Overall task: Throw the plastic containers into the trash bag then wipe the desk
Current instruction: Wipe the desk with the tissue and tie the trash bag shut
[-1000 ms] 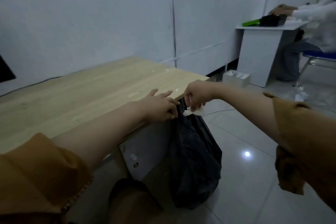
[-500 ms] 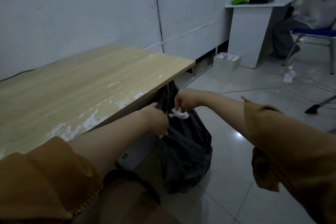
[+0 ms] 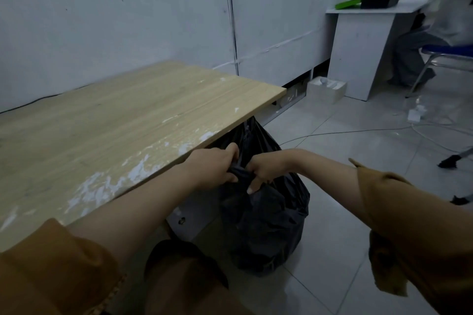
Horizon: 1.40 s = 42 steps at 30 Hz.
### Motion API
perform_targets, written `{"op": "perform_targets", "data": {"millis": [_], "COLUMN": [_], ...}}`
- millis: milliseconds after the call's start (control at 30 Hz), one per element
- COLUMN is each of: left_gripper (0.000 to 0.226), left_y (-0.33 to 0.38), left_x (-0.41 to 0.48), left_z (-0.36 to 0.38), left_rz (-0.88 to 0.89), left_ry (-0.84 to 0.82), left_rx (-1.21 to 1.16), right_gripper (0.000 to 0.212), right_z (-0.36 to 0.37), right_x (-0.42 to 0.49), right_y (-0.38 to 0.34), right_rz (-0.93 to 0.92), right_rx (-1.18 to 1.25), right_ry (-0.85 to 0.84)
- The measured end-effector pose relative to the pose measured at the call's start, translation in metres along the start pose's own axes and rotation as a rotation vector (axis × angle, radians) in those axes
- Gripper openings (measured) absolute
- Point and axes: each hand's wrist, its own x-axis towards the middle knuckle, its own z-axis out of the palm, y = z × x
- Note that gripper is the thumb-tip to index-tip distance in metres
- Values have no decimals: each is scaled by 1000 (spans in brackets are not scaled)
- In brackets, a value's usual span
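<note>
Centre of frame: the left hand (image 3: 213,165) and right hand (image 3: 265,170) were both clenched on the gathered neck of the black trash bag (image 3: 271,217), the two fists close together. The bag stood on the tiled floor (image 3: 345,212) at lower centre, just under the right-hand edge of the wooden worktop (image 3: 128,123). White smears (image 3: 102,186) lay along that edge of the worktop, at centre left of the frame.

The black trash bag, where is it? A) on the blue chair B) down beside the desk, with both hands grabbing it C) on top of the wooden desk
B: the trash bag is low beside the edge of the desk, and the left hand and right hand both grip its bunched top.
</note>
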Motion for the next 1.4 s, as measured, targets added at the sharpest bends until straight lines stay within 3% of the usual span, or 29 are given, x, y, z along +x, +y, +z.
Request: {"op": "perform_targets", "data": {"millis": [67, 200, 267, 367, 467, 533, 600, 700, 833, 933, 1033, 1133, 1267, 1400], "left_gripper": [28, 29, 30, 35, 60, 66, 57, 35, 28, 24, 21, 7, 19, 54], "left_y": [-2, -1, 0, 3, 8, 11, 8, 2, -2, -7, -11, -3, 7, 2], "left_x": [1, 2, 2, 4, 7, 10, 12, 9, 2, 3, 7, 10, 20, 25], "left_z": [-4, -8, -6, -4, 0, 2, 3, 6, 17, 22, 25, 30, 40, 50], "left_rz": [-16, 26, 22, 23, -16, -38, -61, -93, -89, -148, -235, -240, -201, -184], "left_ry": [-13, -35, -41, -19, 2, 17, 55, 98, 155, 134, 36, -23, 89, 36], "left_rx": [26, 126, 143, 122, 56, 54, 80, 147, 127, -86, -617, -1154, -1332, -1350], "right_gripper": [22, 50, 54, 43, 4, 19, 26, 13, 11, 13, 8, 10, 42, 71], "right_z": [1, 7, 9, 2, -13, -21, -25, -28, -19, -19, -29, -29, -11, -2], "right_x": [-1, -8, -8, -9, -9, -10, -10, -13, -23, -31, -37, -35, -16, -10], "right_y": [5, 26, 34, 29, 7, -8, -15, 1, 29, 36, 27, 16, 6, 8], "right_rz": [32, 249, 337, 277, 69, -75, -146, -63, 178, 23, -311, -558, -669, -589], "right_rx": [16, -324, -456, -395, -141, -66, -83, -58, -366, -15, 498, 929, 1179, 1145], "right_ry": [-77, -258, -248, -97, 92, 191, 229, 126, -85, 4, 226, 293, 236, 173]}}
